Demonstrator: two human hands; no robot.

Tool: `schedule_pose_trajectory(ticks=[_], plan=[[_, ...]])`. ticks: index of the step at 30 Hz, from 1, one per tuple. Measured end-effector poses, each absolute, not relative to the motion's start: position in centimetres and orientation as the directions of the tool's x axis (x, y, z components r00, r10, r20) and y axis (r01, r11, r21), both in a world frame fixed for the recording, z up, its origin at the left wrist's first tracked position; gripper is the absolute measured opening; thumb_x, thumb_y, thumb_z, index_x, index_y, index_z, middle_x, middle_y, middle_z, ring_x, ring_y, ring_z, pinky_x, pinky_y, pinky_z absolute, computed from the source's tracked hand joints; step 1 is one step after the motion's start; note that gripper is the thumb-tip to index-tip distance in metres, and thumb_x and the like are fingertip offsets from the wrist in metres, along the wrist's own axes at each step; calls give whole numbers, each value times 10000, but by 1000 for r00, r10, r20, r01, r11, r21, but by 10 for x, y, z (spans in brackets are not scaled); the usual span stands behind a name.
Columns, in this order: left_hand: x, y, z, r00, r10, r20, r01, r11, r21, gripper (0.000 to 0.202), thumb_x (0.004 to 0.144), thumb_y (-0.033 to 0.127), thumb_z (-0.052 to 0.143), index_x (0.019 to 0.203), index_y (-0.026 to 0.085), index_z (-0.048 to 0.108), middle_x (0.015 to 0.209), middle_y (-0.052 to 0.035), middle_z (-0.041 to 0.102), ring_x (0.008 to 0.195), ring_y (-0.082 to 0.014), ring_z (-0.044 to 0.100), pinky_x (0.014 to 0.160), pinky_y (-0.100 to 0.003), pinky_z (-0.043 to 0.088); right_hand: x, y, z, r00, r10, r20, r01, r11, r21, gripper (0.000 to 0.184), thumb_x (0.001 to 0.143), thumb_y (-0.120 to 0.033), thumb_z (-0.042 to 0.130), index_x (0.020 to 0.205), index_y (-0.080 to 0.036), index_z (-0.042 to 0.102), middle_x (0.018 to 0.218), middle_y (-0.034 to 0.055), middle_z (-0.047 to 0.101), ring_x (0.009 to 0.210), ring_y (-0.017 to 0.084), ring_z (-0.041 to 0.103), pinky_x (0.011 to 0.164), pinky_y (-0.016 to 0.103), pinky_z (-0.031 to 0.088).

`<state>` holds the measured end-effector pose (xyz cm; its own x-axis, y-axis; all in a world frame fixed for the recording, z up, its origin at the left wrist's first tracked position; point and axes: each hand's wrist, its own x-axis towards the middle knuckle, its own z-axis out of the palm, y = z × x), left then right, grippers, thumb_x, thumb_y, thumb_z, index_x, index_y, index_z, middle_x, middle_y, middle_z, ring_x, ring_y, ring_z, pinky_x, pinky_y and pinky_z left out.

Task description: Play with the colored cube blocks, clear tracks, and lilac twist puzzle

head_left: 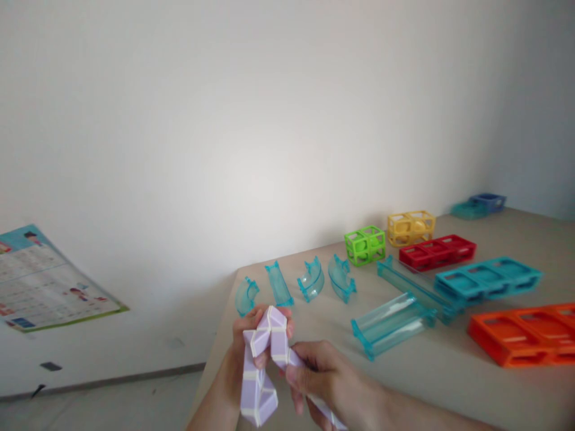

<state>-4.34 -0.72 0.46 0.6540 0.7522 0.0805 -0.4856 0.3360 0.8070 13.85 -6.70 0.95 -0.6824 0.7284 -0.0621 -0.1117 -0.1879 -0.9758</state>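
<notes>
A purple and white snake puzzle (279,344), made of linked wedge segments, is held up over the near left edge of the table. My left hand (240,335) grips it from behind, and the puzzle hides most of those fingers. My right hand (321,374) pinches the chain on its right side between thumb and fingers. One folded part of the puzzle hangs down at the left, and another stretch runs below my right hand toward the bottom of the picture.
On the table (309,329) lie clear blue curved track pieces (311,278) and straight track pieces (393,323). Further right are a green frame block (365,245), a yellow one (411,227), a red one (438,251), a teal one (487,278) and an orange one (525,335). A poster (49,281) hangs left.
</notes>
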Motion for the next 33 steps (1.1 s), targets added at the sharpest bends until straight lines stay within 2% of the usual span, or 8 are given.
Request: schedule_pose_trajectory(ticks=[4, 7, 14, 16, 21, 25, 30, 33], plan=[[-47, -2, 2, 704, 674, 223, -516, 270, 813, 350, 864, 413, 527, 1061, 183, 703, 682, -52, 664, 332, -79, 474, 414, -255, 473, 132, -63, 5, -728, 668, -153, -163, -386, -908, 401, 827, -558, 477, 884, -162, 497, 523, -21, 574, 232, 56, 359, 251, 147, 265], [-51, 2, 2, 720, 643, 261, -486, 198, 851, 333, 852, 387, 562, 1074, 184, 704, 878, -116, 711, 378, -80, 523, 402, -218, 433, 129, -60, 1, -745, 641, -183, -189, -467, -864, 348, 891, -471, 398, 871, -146, 518, 471, 2, 573, 210, 72, 373, 251, 142, 264], [-52, 5, 13, 695, 700, 163, -380, 165, 910, 319, 761, 385, 682, 965, 149, 751, 797, -134, 731, 548, -179, 639, 480, -242, 448, 136, -54, 7, -818, 452, -356, -70, -693, -718, 583, 967, -374, 112, 888, -86, 612, 501, 94, 617, 266, 129, 501, 249, 176, 351], [-55, 7, 11, 677, 718, 162, -383, 156, 911, 323, 757, 381, 685, 959, 138, 751, 792, -141, 729, 570, -194, 652, 475, -241, 450, 138, -54, 9, -811, 451, -374, -44, -684, -728, 573, 957, -371, 113, 883, -96, 611, 506, 89, 615, 265, 135, 502, 243, 181, 341], [-67, 13, 4, 659, 712, 240, -459, 128, 879, 352, 835, 345, 564, 1090, 138, 692, 864, -144, 707, 396, -116, 572, 323, -170, 335, 145, -55, 14, -723, 602, -339, -57, -541, -839, 292, 832, -318, 403, 766, -116, 603, 457, 1, 529, 244, 91, 429, 241, 162, 327], [-69, 13, -3, 687, 671, 281, -536, 207, 818, 448, 858, 403, 489, 1151, 101, 642, 941, -169, 689, 405, -102, 577, 316, -160, 351, 150, -55, 15, -722, 633, -281, -107, -503, -858, 277, 821, -359, 459, 754, -139, 611, 428, -36, 471, 252, 69, 333, 221, 153, 240], [-66, 12, -4, 846, 453, 280, -479, 418, 772, 596, 810, 509, 495, 1230, 92, 568, 1050, -213, 663, 404, -125, 587, 306, -193, 382, 151, -55, 16, -757, 588, -285, -113, -548, -829, 267, 825, -404, 494, 750, -163, 581, 427, -66, 407, 283, 45, 223, 259, 152, 126], [-61, 12, 2, 913, 350, 208, -367, 485, 794, 552, 785, 478, 519, 1140, 64, 601, 988, -208, 674, 417, -165, 616, 293, -210, 398, 150, -56, 18, -724, 615, -312, -62, -508, -859, 250, 825, -400, 487, 736, -178, 561, 437, -73, 395, 291, 46, 199, 277, 168, 104]])
